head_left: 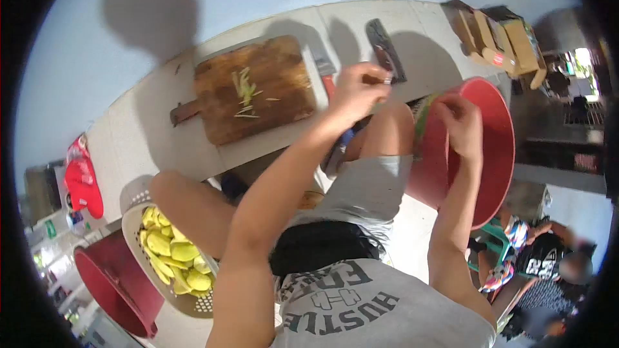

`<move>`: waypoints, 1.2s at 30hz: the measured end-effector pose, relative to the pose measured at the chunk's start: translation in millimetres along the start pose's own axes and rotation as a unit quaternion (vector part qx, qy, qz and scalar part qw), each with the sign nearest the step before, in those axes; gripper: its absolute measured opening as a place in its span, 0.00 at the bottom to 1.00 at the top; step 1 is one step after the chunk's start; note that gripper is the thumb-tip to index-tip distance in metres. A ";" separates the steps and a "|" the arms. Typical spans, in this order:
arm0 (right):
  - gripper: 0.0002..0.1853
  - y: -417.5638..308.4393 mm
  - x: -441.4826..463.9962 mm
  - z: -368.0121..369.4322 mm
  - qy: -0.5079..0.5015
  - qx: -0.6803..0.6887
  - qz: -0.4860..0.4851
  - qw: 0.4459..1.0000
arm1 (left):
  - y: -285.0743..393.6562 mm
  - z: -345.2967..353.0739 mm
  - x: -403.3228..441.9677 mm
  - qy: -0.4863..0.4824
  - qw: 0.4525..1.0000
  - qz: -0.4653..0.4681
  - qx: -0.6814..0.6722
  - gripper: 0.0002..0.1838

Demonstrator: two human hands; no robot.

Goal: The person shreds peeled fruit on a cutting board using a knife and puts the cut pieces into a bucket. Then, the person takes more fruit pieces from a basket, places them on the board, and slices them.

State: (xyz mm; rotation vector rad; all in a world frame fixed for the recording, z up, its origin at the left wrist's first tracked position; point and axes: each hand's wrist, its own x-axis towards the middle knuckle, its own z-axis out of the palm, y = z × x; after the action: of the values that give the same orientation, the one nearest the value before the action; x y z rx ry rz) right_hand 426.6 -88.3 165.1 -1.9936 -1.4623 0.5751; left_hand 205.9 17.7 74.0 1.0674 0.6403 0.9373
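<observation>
We find the right hand (461, 121) at the red bucket (431, 171), beside a blurred green item (423, 116); left of the bucket, the left hand (356, 92). Fingers curl; what they pinch, we cannot tell.

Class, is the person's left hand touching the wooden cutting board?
Apart. The head view shows a plain gap, with the red-handled knife lying between the left hand and the wooden cutting board.
</observation>
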 end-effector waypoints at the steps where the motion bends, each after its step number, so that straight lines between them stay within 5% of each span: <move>1: 0.10 -17.4 7.1 32.1 -0.038 0.007 -0.048 0.998 | 14.3 -33.7 -13.8 0.019 0.998 -0.058 0.015 0.09; 2: 0.11 -31.8 12.1 68.5 -0.076 0.012 -0.093 0.993 | 4.0 -72.2 -24.3 0.014 0.994 -0.073 -0.081 0.11; 4: 0.14 -69.2 21.7 140.3 -0.191 0.142 -0.092 0.967 | 15.6 -126.5 -54.1 0.153 0.985 -0.066 -0.049 0.12; 7: 0.21 -93.1 44.0 240.0 -0.213 0.066 -0.230 0.947 | 30.8 -182.4 -110.7 0.307 0.938 -0.093 -0.135 0.11; 13: 0.28 -125.2 77.0 381.1 -0.179 -0.042 -0.368 0.911 | -46.0 -204.3 -181.3 0.345 0.888 -0.121 -0.279 0.13; 19: 0.25 -119.8 56.6 388.7 -0.147 -0.127 -0.406 0.893 | -71.2 -174.6 -167.3 0.443 0.787 -0.202 -0.379 0.11; 29: 0.25 -93.9 -15.9 362.9 -0.191 -0.099 -0.431 0.876 | -81.0 -172.5 -161.1 0.444 0.783 -0.136 -0.413 0.15; 33: 0.24 -118.9 23.2 365.4 -0.183 -0.115 -0.387 0.896 | -82.3 -171.4 -159.7 0.458 0.762 -0.151 -0.432 0.16; 36: 0.25 -137.7 71.7 376.0 -0.166 -0.119 -0.470 0.859 | -75.1 -167.4 -160.9 0.462 0.759 -0.157 -0.432 0.19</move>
State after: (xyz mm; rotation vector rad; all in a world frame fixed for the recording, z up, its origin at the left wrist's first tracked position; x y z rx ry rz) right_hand 107.4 88.1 -15.0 -1.0893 -2.5480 0.2967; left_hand 16.7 -63.5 -57.0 -0.4099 0.9897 1.2471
